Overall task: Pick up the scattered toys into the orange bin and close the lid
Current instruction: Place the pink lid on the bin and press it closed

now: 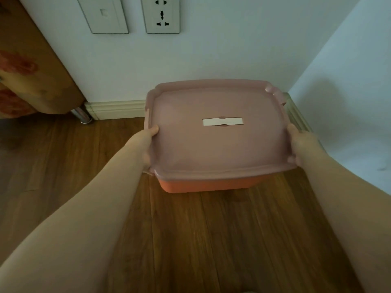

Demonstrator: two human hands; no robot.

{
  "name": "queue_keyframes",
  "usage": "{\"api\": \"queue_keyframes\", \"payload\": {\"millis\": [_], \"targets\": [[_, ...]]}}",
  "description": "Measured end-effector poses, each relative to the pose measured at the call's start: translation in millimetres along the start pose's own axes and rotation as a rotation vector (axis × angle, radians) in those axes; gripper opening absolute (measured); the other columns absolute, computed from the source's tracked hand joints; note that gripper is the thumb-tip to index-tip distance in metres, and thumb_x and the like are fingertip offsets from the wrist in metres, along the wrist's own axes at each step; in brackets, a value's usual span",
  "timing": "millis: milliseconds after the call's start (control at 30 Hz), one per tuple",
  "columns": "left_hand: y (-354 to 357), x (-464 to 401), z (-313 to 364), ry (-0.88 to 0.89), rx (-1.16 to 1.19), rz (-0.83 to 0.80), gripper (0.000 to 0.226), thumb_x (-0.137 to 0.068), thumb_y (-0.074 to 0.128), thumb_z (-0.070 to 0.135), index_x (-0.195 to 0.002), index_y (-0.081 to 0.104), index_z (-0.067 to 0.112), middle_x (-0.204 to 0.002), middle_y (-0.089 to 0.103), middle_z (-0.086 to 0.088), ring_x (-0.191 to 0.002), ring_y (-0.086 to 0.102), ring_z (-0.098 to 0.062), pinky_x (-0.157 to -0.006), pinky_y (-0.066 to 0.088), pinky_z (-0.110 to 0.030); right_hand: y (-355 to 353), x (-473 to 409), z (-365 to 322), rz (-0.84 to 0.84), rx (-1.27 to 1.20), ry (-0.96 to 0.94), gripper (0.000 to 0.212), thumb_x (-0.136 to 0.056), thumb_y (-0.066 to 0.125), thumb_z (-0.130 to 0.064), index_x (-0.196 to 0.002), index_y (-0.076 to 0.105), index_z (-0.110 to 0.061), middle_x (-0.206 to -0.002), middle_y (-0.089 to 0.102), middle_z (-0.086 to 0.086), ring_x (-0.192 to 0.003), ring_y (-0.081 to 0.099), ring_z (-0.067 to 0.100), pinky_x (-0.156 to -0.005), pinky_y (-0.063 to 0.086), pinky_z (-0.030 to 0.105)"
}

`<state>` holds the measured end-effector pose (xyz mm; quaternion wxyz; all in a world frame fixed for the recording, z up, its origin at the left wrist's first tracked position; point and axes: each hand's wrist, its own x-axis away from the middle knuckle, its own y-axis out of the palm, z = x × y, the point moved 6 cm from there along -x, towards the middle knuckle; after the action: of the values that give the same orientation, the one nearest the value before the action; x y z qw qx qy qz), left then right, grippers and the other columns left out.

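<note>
Nearest, bare forearms reaching forward over brown wooden plank floor [63, 166]. Left hand [149, 145] gripping the left edge of the pale pink translucent plastic lid [215, 149], thumb on top, fingers hidden beneath. Lid lying over the orange plastic bin [203, 186] in the wall corner, probably held at both sides to seat it evenly. Right hand [300, 144] gripping the right edge likewise. No toys visible outside; presumably already inside.

Walls [211, 60] hem the bin [201, 186]; near floor [211, 240] lies open.
</note>
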<state>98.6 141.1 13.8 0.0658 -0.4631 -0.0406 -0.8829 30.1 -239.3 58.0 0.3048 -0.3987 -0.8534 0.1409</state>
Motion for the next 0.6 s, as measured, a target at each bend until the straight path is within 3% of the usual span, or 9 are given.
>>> {"api": "queue_keyframes", "payload": {"millis": [67, 100, 133, 200, 333, 600], "targets": [[26, 1, -2, -0.024, -0.005, -0.016, 0.062, -0.081, 0.062, 0.05, -0.135, 0.046, 0.022, -0.13, 0.056, -0.006, -0.117, 0.051, -0.042, -0.094, 0.032, -0.072, -14, -7, 10, 0.045, -0.144, 0.002, 0.058, -0.086, 0.058, -0.048, -0.122, 0.056, -0.003, -0.101, 0.059, 0.012, -0.077, 0.056, 0.027, -0.058, 0.046, 0.031], [43, 3, -1, -0.025, -0.006, -0.026, 0.063, -0.081, 0.062, 0.05, -0.136, 0.045, 0.023, -0.132, 0.055, -0.006, -0.118, 0.05, -0.044, -0.093, 0.03, -0.074, -21, -10, 16, 0.061, -0.225, 0.013, 0.071, -0.076, 0.066, -0.053, -0.125, 0.053, -0.003, -0.102, 0.061, 0.01, -0.08, 0.059, 0.025, -0.067, 0.05, 0.032], [54, 3, -1, -0.025, 0.002, -0.029, 0.063, -0.082, 0.061, 0.05, -0.137, 0.044, 0.024, -0.133, 0.054, -0.007, -0.119, 0.049, -0.044, -0.093, 0.03, -0.075, -23, -12, 26, 0.073, -0.295, 0.049, 0.084, -0.067, 0.072, -0.056, -0.13, 0.049, -0.006, -0.111, 0.061, 0.008, -0.094, 0.061, 0.024, -0.082, 0.052, 0.037], [75, 2, -1, -0.026, 0.008, -0.032, 0.066, -0.082, 0.06, 0.051, -0.139, 0.04, 0.023, -0.138, 0.051, -0.009, -0.122, 0.046, -0.046, -0.095, 0.028, -0.075, -18, -8, 43, 0.055, -0.44, 0.171, 0.084, -0.069, 0.074, -0.05, -0.137, 0.04, -0.014, -0.13, 0.052, 0.005, -0.116, 0.051, 0.025, -0.099, 0.043, 0.049], [116, 1, 1, -0.016, 0.007, -0.017, 0.067, -0.086, 0.057, 0.05, -0.143, 0.035, 0.022, -0.144, 0.044, -0.009, -0.127, 0.04, -0.047, -0.099, 0.025, -0.074, 14, -8, 52, -0.114, -0.645, 0.413, 0.071, -0.082, 0.068, -0.037, -0.141, 0.031, -0.02, -0.133, 0.04, 0.01, -0.123, 0.039, 0.035, -0.1, 0.038, 0.062], [181, -11, 18, 0.008, 0.01, 0.005, 0.063, -0.089, 0.056, 0.045, -0.141, 0.036, 0.016, -0.146, 0.04, -0.011, -0.13, 0.035, -0.048, -0.1, 0.024, -0.072, 5, -56, 20, -0.158, -0.596, 0.409, 0.067, -0.085, 0.067, -0.03, -0.14, 0.031, -0.016, -0.142, 0.035, 0.016, -0.129, 0.037, 0.038, -0.096, 0.045, 0.058]]}}
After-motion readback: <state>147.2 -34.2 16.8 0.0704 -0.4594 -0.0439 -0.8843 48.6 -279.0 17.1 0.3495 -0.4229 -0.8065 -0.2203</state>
